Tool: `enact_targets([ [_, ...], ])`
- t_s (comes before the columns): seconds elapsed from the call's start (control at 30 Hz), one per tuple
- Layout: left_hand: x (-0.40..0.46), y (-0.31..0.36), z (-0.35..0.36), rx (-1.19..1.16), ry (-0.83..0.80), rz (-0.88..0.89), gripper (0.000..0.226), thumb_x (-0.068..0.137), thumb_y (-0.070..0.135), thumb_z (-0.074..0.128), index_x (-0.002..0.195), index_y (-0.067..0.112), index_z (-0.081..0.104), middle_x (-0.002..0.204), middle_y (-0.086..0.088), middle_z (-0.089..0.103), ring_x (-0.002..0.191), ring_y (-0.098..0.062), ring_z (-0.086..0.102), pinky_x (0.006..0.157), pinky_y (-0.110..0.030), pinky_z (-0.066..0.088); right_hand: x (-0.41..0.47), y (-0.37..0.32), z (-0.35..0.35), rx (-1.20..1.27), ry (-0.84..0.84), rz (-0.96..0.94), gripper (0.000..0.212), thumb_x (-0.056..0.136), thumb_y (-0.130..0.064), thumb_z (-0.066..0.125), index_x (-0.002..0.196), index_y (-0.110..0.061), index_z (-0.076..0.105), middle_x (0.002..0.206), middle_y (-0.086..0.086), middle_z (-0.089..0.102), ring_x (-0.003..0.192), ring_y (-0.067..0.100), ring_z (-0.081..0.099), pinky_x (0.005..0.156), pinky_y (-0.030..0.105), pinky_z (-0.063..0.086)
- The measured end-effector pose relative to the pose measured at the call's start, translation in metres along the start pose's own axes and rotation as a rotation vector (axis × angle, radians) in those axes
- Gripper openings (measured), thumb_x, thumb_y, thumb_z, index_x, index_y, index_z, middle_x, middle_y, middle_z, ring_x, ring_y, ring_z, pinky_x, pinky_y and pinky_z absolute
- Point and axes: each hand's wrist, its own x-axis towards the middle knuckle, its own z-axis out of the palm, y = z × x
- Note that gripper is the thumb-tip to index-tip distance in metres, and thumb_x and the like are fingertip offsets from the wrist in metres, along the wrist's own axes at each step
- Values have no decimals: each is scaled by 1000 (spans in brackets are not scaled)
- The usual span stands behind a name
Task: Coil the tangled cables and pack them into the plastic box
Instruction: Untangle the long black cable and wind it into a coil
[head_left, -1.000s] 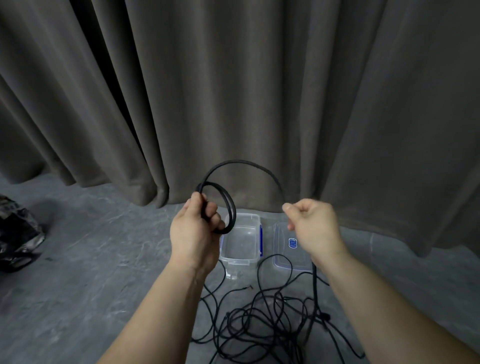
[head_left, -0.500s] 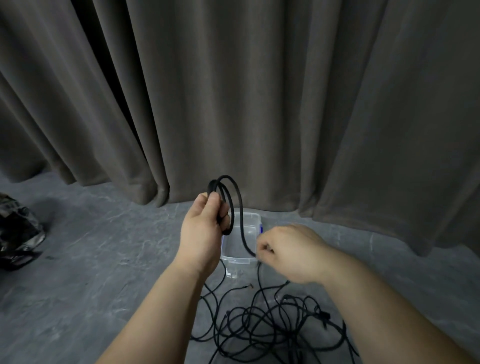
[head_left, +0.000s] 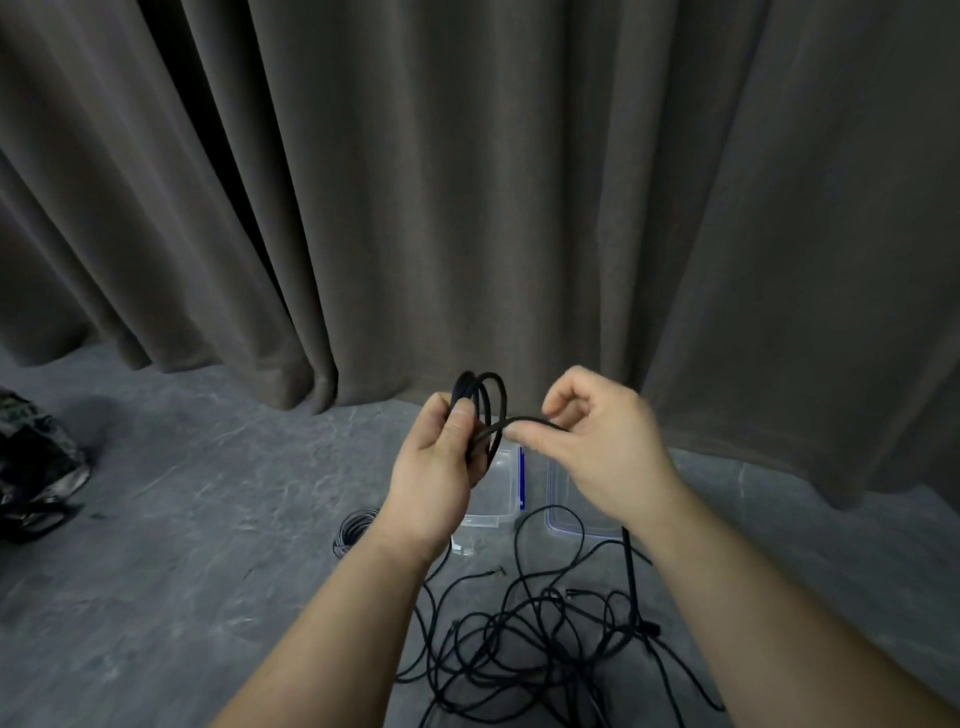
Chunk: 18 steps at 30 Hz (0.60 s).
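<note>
- The left hand (head_left: 434, 470) is raised in front of the curtain (head_left: 467, 182), fingers and thumb curled round a small black coil (head_left: 480, 397) of cable; the loops stand upright and stick out above the fist.
- The right hand (head_left: 597, 452) is just beside it at the same height, thumb and forefinger pinching a cable (head_left: 530, 422) that runs level from the coil across to those fingertips; the other fingers are loosely curled above.
- The two hands are close but not touching, joined only by that short span of cable.
- Below and behind the hands, on the grey floor (head_left: 182, 519), sits the clear box (head_left: 496, 488), open, with a blue clip on its right wall. Both hands partly hide it.
- The lid (head_left: 566, 519) lies flat on the floor just right of the box, mostly covered by the right wrist; a thin cable loops over its near edge.
- The tangle (head_left: 530, 644) of black cables is spread on the floor nearer than the box, between and under the two forearms, well below the hands.
- A dark strand drops from under the right wrist down into the tangle.
- A second, greyish coil lies flat on the floor just left of the left wrist (head_left: 356, 530).
- A dark, shiny bundle (head_left: 31, 467) lies at the far left edge, well apart from everything else.
</note>
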Motion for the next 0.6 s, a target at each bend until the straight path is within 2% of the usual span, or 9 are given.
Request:
enact_targets([
  [0.07,1,0,-2,34,24,8,27,102,13,41,75,10,37,57,2,34,47,-2,32,45,-11,33,1,-1,-5,-16,-72,-6,25,69,-33,82,67,-23,59,56,-13,54,53,1,46,53,22,41],
  [0.13,3,-1,-5,71,41,21,25,101,13,42,77,9,38,58,1,33,48,-4,30,44,-12,31,0,-6,-9,47,-160,-42,15,78,-19,76,71,-22,63,60,-12,56,57,3,49,58,24,43],
  [0.2,4,-3,-6,37,16,9,28,101,15,41,74,11,39,57,3,33,50,-6,29,44,-13,31,-1,-8,-11,67,-160,-82,15,82,-13,71,74,-25,65,62,-10,59,58,5,51,58,25,45],
  [0.33,3,-9,-2,-42,-151,14,30,97,31,46,70,19,43,63,2,27,57,-12,21,51,-21,22,-1,-6,-4,86,12,-130,16,81,-13,73,77,-28,68,73,-9,66,67,2,60,65,16,47],
  [0.43,0,-9,4,-106,-243,8,21,88,29,51,68,23,49,60,4,27,52,-10,21,50,-25,17,3,3,1,131,190,-103,15,75,-17,80,79,-26,69,86,-5,64,79,4,64,74,18,51],
  [0.53,0,-7,8,-226,-266,-56,20,86,28,50,70,17,44,58,4,27,48,-9,21,51,-26,15,3,11,7,138,157,-84,20,82,-22,74,100,-29,70,102,-8,65,96,6,65,88,27,52],
  [0.6,1,-5,8,-298,-281,-100,21,86,29,49,73,15,39,57,4,28,45,-8,22,48,-23,19,1,13,11,151,50,-76,25,92,-21,62,116,-28,66,103,-8,68,92,6,66,89,28,52],
])
